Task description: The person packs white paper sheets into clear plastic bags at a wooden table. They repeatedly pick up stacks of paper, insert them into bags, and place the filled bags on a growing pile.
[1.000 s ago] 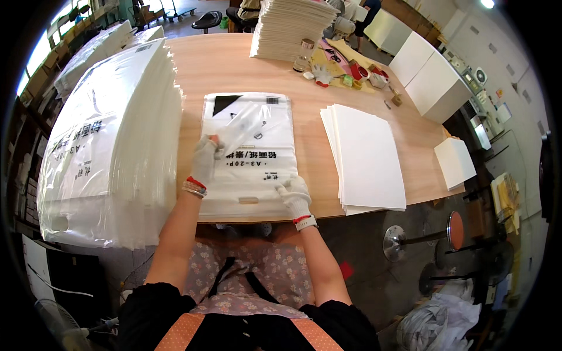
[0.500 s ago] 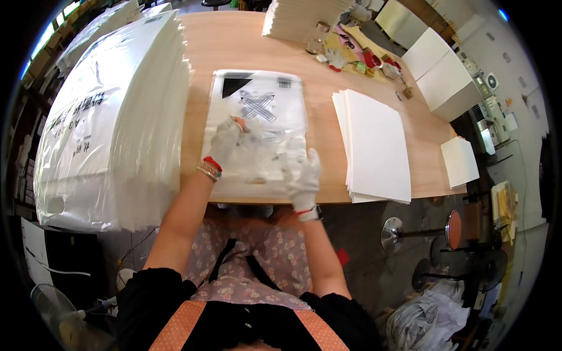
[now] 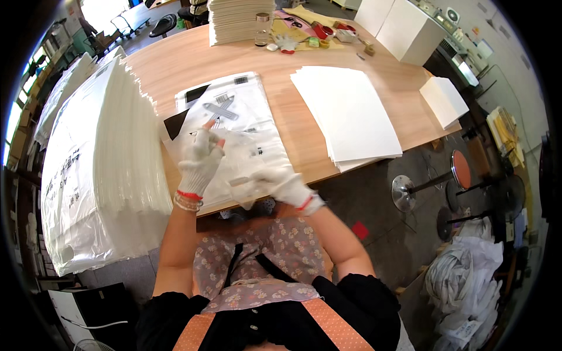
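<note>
The top bag [image 3: 176, 124] lies askew over the bag pile [image 3: 257, 105] on the worktop [image 3: 175, 61]. Your left hand [image 3: 201, 153] and blurred right hand [image 3: 282, 185] are at it; whether the fingers pinch, I cannot tell. Best square it gently, avoiding creases.

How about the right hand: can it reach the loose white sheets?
Likely yes: just tabletop separates the right hand from the loose white sheets, though that hand seems busy at the plastic bag.
</note>
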Demonstrator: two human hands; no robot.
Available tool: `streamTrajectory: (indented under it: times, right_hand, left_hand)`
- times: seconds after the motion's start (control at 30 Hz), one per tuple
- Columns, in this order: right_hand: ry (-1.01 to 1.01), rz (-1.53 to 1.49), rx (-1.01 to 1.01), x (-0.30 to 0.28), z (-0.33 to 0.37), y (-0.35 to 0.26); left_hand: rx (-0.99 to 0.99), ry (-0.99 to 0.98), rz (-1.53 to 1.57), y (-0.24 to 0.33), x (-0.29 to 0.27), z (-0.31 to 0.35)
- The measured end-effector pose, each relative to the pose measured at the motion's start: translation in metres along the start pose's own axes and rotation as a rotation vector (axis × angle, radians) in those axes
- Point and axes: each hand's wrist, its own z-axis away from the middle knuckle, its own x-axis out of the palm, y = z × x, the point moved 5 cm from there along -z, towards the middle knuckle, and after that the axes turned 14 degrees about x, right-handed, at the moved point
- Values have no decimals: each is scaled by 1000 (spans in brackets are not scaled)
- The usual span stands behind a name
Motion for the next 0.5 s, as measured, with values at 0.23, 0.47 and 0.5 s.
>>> streamTrajectory:
  times: [0.23,0.47,0.5]
  right_hand:
    - [352,469,364,-141,59,142]
    - [39,-149,643,-168,34,189]
    - [18,-121,623,-166,29,183]
  left_hand:
    - [227,260,-279,52,-23,37]
    - [177,-141,154,101,37,62]
    - [126,-144,309,98,54,73]
